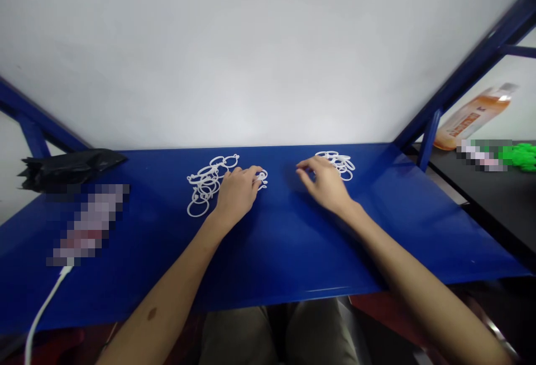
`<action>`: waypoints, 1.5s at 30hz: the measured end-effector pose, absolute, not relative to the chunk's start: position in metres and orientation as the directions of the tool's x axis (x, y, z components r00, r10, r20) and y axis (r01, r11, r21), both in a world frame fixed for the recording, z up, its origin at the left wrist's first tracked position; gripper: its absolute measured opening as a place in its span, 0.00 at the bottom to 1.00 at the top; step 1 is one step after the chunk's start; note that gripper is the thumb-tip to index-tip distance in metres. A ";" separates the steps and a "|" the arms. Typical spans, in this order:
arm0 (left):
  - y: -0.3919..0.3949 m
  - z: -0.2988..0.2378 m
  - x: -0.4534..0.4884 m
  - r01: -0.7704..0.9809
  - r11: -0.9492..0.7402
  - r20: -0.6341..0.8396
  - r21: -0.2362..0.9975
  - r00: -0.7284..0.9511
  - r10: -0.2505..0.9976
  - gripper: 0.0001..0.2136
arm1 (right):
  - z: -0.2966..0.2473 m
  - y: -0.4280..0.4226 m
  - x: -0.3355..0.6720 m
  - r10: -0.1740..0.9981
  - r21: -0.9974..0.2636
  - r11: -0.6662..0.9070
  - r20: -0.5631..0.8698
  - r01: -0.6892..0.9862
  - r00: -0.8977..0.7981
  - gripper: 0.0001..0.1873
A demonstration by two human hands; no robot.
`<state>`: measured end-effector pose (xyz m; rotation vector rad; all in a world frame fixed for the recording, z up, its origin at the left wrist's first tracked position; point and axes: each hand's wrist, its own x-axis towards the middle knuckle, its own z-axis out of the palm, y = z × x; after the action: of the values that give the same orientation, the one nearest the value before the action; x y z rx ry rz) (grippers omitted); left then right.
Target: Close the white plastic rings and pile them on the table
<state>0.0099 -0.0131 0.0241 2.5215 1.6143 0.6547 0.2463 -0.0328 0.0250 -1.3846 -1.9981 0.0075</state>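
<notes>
My left hand (237, 192) rests on the blue table (268, 253), fingers curled around a small white ring (263, 177). Just left of it lies a loose heap of white rings (207, 183). My right hand (324, 182) hovers low over the table, fingers bent and partly apart, nothing visible in them. A smaller pile of white rings (338, 163) lies right behind its fingertips.
A black bag (67, 168) lies at the far left, with a blurred object (90, 222) and a white cable (44, 309) in front of it. Blue frame struts rise at both sides. An orange bottle (473, 115) and green items (519, 155) sit on the dark table to the right.
</notes>
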 end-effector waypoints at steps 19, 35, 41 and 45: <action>-0.020 0.027 0.022 0.539 -0.492 0.250 0.684 0.461 0.852 0.09 | -0.002 -0.047 0.224 0.879 -0.695 0.471 0.421 0.543 -0.223 0.05; -0.021 0.019 0.023 0.581 -0.559 0.225 0.592 0.547 0.807 0.09 | 0.000 -0.049 0.221 0.929 -0.854 0.370 0.329 0.366 -0.173 0.09; -0.022 0.016 0.028 0.464 -0.374 0.180 0.803 0.409 0.895 0.18 | 0.000 -0.049 0.223 0.947 -0.896 0.320 0.290 0.308 -0.140 0.10; -0.023 0.009 0.034 0.320 -0.243 0.117 0.915 0.368 0.923 0.22 | -0.002 -0.049 0.222 0.956 -0.912 0.289 0.260 0.292 -0.136 0.12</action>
<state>0.0338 -0.0229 0.0086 1.7627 1.0977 0.8740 0.2217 -0.0493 -0.0018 -1.1651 -1.6273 0.8958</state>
